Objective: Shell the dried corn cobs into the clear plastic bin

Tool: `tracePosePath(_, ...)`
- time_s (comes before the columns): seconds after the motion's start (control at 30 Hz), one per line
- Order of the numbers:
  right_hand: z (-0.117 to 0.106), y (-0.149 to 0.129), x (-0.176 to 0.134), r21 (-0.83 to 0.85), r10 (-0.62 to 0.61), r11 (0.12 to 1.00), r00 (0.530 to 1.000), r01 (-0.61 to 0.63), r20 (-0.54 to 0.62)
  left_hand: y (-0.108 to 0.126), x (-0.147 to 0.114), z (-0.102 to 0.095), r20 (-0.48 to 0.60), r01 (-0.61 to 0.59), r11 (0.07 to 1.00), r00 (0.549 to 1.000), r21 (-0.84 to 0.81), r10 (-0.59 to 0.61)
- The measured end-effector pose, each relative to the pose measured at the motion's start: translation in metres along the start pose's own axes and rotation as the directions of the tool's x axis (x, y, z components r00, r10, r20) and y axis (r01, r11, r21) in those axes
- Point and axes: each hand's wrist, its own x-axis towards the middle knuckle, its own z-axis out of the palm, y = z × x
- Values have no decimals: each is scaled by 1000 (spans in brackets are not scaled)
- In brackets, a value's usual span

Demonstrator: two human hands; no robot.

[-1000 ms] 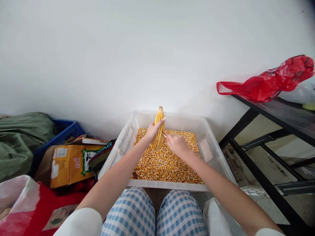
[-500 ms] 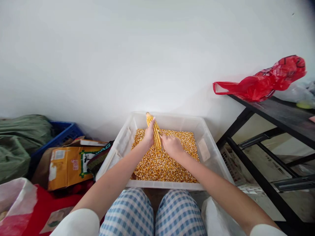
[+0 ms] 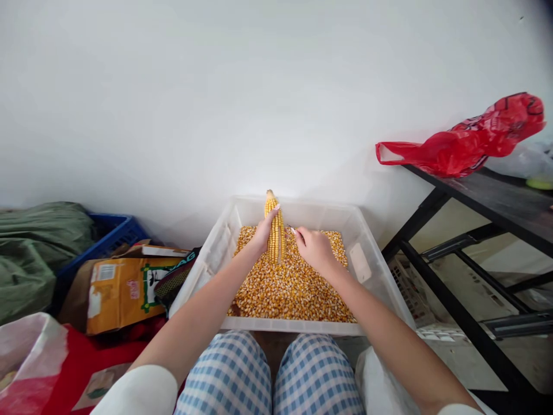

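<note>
My left hand (image 3: 262, 233) is wrapped round a yellow corn cob (image 3: 273, 236), held nearly upright over the bin with its pale end at the top. A groove without kernels runs down the cob's right side. Just right of the cob, my right hand (image 3: 314, 246) is closed on a small thin tool (image 3: 292, 229); only its tip shows past the fingers, too small to tell its kind. Tool and cob are a little apart. Loose corn kernels (image 3: 294, 294) cover the floor of the translucent plastic bin (image 3: 207, 253) below both hands.
A white wall stands behind the bin. To the left are a yellow cardboard box (image 3: 116, 294), a blue crate (image 3: 123, 227), a green sack (image 3: 38, 259) and a red-and-white bag (image 3: 47, 363). On the right, a red plastic bag (image 3: 466, 144) lies on a black-framed table (image 3: 518, 202).
The cob has turned more upright and its top has shifted right. My right hand has drawn away to the right and slightly up, leaving a gap and an exposed groove on the cob.
</note>
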Motion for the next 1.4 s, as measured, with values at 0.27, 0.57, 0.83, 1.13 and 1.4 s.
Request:
tracePosePath(0.27,-6,4,1,68,-83,994,996,85,-27,4,-7,2,125,-17,986,992,165,-4)
tracePosePath(0.57,-5,4,0,80,-58,995,997,62,-50,6,-5,-1,119,-46,977,993,209,21)
tracePosePath(0.83,-7,4,1,69,-43,997,998,46,-48,3,-4,-3,159,-73,963,987,260,32)
tracePosePath(1.13,-8,4,0,72,-52,996,998,54,-30,3,-3,-3,157,-79,963,987,259,39)
tracePosePath(1.4,-9,7,1,59,-74,996,997,72,20,6,-7,-2,154,-125,933,985,338,76)
